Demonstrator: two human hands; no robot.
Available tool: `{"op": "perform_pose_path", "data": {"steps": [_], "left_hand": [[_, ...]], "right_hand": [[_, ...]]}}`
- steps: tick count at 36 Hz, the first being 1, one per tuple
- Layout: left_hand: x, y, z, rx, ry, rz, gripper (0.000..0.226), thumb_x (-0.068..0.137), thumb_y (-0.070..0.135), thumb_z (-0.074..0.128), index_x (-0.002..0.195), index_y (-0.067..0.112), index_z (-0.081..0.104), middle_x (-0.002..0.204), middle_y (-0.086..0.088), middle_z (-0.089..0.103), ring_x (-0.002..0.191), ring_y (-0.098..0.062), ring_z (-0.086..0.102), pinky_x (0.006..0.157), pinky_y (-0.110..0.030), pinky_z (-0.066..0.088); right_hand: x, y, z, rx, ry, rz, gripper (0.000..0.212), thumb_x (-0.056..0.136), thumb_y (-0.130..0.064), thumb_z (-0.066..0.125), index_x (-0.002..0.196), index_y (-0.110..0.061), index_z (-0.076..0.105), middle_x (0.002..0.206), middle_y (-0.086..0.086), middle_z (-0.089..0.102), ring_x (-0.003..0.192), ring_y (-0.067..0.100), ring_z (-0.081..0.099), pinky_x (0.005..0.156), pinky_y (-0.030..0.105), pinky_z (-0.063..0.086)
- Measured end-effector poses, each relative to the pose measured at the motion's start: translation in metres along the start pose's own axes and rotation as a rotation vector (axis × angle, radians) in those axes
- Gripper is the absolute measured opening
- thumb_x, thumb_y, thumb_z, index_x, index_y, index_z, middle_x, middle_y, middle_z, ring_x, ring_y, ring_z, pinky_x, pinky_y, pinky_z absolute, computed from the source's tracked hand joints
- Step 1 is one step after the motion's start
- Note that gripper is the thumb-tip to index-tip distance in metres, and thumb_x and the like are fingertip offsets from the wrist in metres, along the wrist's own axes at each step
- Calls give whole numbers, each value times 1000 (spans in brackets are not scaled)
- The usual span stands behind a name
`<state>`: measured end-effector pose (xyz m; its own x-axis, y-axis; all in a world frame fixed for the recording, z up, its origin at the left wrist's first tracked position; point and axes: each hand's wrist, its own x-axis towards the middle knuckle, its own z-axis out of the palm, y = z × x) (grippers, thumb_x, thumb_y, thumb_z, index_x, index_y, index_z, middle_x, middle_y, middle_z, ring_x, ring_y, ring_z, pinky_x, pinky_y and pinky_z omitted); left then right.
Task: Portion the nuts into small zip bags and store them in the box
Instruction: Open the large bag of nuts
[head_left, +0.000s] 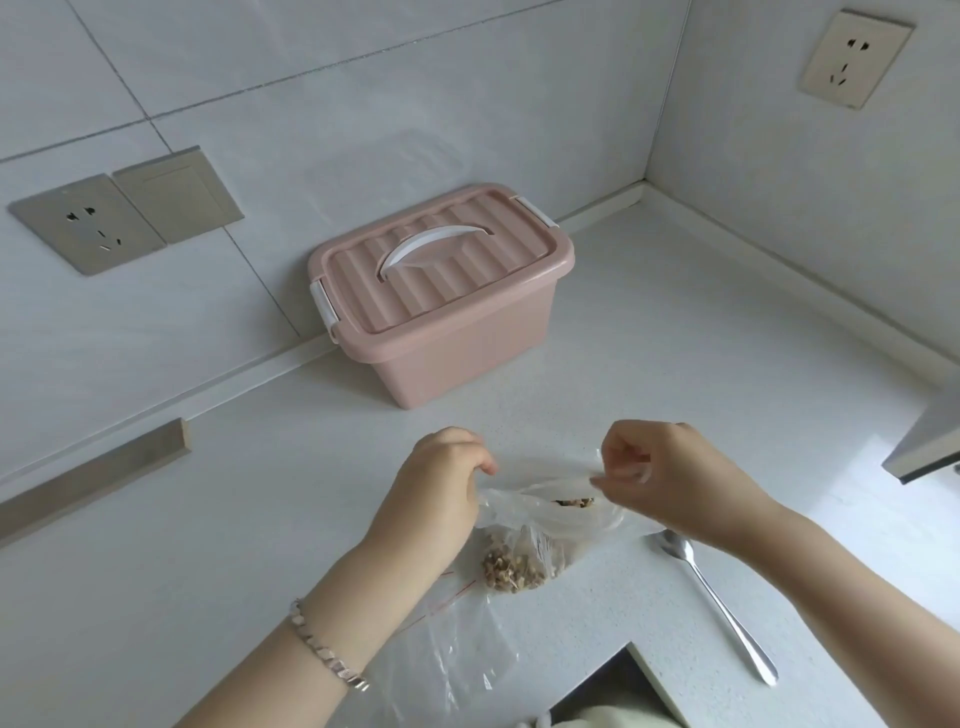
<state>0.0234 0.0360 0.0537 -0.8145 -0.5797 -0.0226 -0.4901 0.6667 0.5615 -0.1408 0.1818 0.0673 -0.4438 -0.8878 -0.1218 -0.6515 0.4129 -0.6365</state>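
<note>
Holding a clear plastic bag (550, 512) by its rim, both hands work low and centre over the white desk (675, 338). On the left hand (441, 483) the fingers (480, 462) are curled, pinching the left side of the bag's mouth. On the right hand (660, 467) the fingers are curled too, thumb and fingertips pinching the right side of the rim. The film is stretched between the two hands and the mouth gapes. The nuts (514, 569) are heaped in the bottom of the bag, which rests on the desk, and a few dark bits show through the opening. A bracelet (327, 649) sits on the left wrist. A spoon (719, 603) lies flat on the desk just right of the bag, bowl near the right forearm, handle pointing toward the near edge. A small zip bag (447, 639), clear with a thin red strip, lies flat under the left forearm, beside the nut bag. Whether more than one is stacked there, cannot tell. The pink box (457, 353) stands at the back of the desk against the tiled wall, well apart from the hands. Its lid (457, 280) is on, with the white handle (431, 244) folded flat and white latches at both ends. One socket (83, 228) on the left wall.
</note>
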Motion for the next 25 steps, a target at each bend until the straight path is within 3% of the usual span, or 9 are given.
{"op": "perform_pose_path", "data": {"steps": [2, 5, 9, 12, 15, 17, 19, 21, 25], "left_hand": [[1, 6, 9, 34, -21, -74, 33, 90, -3, 42, 114, 6, 63, 119, -4, 57, 116, -17, 48, 96, -16, 32], [5, 23, 19, 6, 23, -258, 33, 94, 15, 41, 124, 9, 54, 120, -6, 55, 116, -23, 46, 99, -31, 36], [14, 36, 34, -156, 64, -465, 51, 83, 37, 62, 119, 11, 38, 107, 0, 36, 106, -26, 48, 79, -35, 44], [17, 35, 44, -310, 136, -540, 53, 81, 20, 64, 119, 15, 28, 107, 1, 27, 88, -25, 52, 63, -27, 41], [14, 24, 48, -284, 144, -397, 65, 79, -10, 44, 129, 27, 25, 111, 1, 23, 70, -18, 51, 48, -18, 39], [10, 10, 46, -162, 80, -286, 73, 74, -17, 38, 131, 29, 33, 111, 4, 24, 76, -20, 55, 60, -26, 48], [7, -9, 42, -41, 40, -207, 67, 74, -16, 39, 123, 27, 51, 111, 4, 33, 88, -20, 56, 72, -30, 48], [6, -28, 37, 32, -7, -172, 59, 75, -13, 41, 113, 27, 62, 110, 7, 43, 96, -14, 53, 74, -24, 43], [-3, -48, 31, 107, -97, -58, 59, 79, -15, 39, 108, 27, 68, 114, 10, 52, 108, -6, 45, 80, -15, 36]], "right_hand": [[0, -2, 4, 68, 102, -7, 36, 77, -1, 58, 60, -20, 34, 51, -8, 33, 51, 6, 32, 48, 19, 26], [-2, -8, 9, 145, 107, -68, 37, 74, 10, 50, 61, -18, 30, 54, -7, 27, 51, 8, 27, 47, 17, 26], [-4, -11, 15, 118, 80, -198, 46, 71, 20, 42, 59, -24, 37, 65, -8, 37, 60, 9, 34, 52, 10, 30], [-3, -9, 15, 76, 25, -177, 51, 79, 16, 41, 64, -30, 59, 80, -9, 43, 64, 2, 46, 52, 10, 32], [-1, -5, 16, -148, -70, -44, 49, 87, 7, 37, 102, -27, 68, 103, -10, 44, 55, -2, 49, 49, 13, 33], [2, 5, 17, -283, -132, 92, 50, 90, 4, 34, 123, -27, 57, 119, -8, 43, 60, 1, 48, 49, 13, 33], [4, 15, 18, -321, -180, 192, 55, 89, 5, 34, 133, -24, 48, 125, -6, 39, 81, 14, 57, 64, 19, 45], [6, 25, 22, -305, -236, 238, 56, 88, 5, 38, 138, -21, 40, 126, -1, 38, 90, 19, 59, 75, 25, 50], [9, 33, 44, -254, -374, 242, 64, 86, -26, 61, 140, -13, 30, 128, 6, 37, 88, 14, 57, 68, 16, 47]]}}
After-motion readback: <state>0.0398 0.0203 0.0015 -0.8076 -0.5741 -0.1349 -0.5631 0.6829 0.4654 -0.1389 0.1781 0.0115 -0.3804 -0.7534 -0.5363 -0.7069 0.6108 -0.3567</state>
